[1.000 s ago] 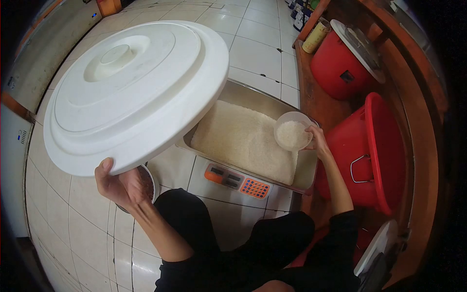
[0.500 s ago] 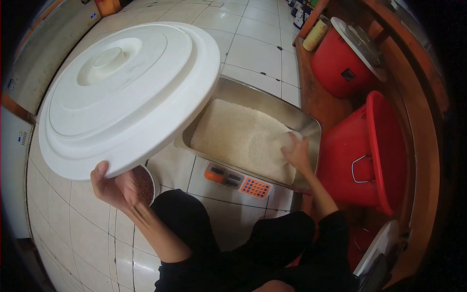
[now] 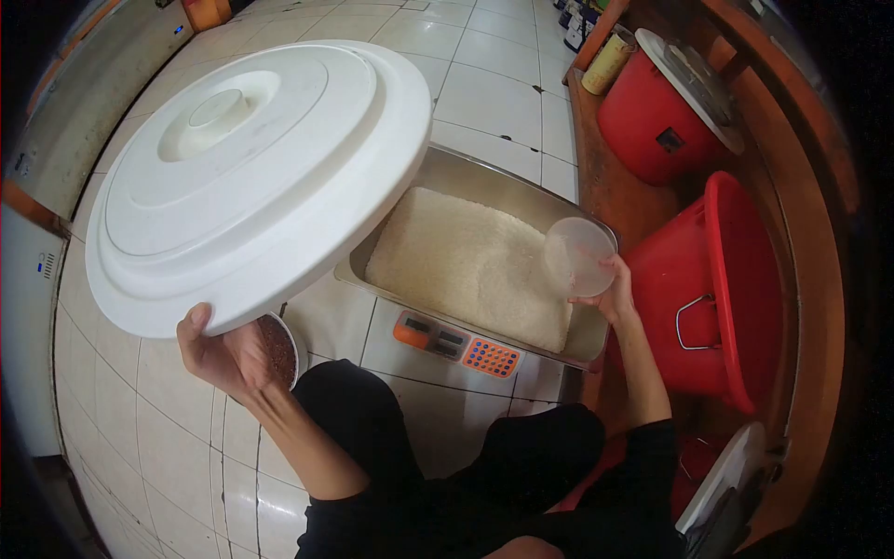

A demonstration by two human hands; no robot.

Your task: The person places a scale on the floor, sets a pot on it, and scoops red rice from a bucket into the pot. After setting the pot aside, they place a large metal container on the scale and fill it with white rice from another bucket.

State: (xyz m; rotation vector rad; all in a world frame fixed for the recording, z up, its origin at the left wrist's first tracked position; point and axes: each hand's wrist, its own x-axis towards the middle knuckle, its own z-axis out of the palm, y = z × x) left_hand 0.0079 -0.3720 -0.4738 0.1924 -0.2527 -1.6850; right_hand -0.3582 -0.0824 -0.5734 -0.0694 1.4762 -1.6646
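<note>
My left hand [image 3: 228, 354] grips the near rim of a large round white lid [image 3: 270, 200], thumb on top, and holds it tilted over the left end of a metal pan. That steel pan [image 3: 484, 168] holds a bed of white rice [image 3: 456, 261]. At the pan's right end my right hand [image 3: 610, 293] is closed on a translucent plastic cup [image 3: 579, 256], its round face turned up toward me. An orange digital scale [image 3: 456, 345] with a keypad sits against the pan's near side; the lid hides the pan's left corner.
To the right, a red bucket [image 3: 670, 279] with a wire handle stands near the pan. Behind it, another red bucket [image 3: 652, 121] has a white lid on a wooden shelf [image 3: 605, 196]. A bowl of dark reddish grains [image 3: 279, 349] is partly hidden below my left hand.
My right hand has drawn back to the right and lifted the cup out of the rice, turning it. The lid in my left hand has shifted slightly right.
</note>
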